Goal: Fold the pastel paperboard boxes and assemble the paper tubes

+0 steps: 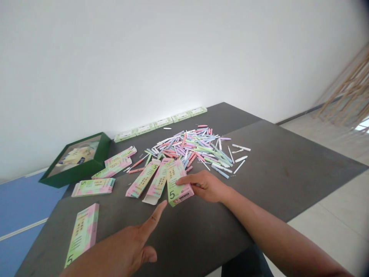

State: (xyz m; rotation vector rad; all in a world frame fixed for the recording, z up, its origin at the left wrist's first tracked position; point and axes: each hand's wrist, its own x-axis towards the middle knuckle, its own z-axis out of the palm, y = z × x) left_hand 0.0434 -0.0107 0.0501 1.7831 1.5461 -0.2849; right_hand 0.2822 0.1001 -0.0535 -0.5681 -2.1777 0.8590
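Note:
My right hand [208,186] grips a green and pink pen box [178,181] marked with a 5, thumb on its printed face. The box is tilted, its far end by the edge of a loose pile of pens [190,146] in pink, green, blue, purple and white. My left hand [138,242] holds nothing; its index finger stretches toward the near end of that box, without clearly touching it, and the thumb stands apart. Just left of the held box lie two similar boxes [157,184], one with an open flap at its near end.
More such boxes [95,186] lie on the left of the dark table [213,231], one beside my left forearm. A green-rimmed tray [100,154] holds a crumpled pale item. Several light green packs [144,129] line the wall. Blue panels [20,207] adjoin the table's left edge.

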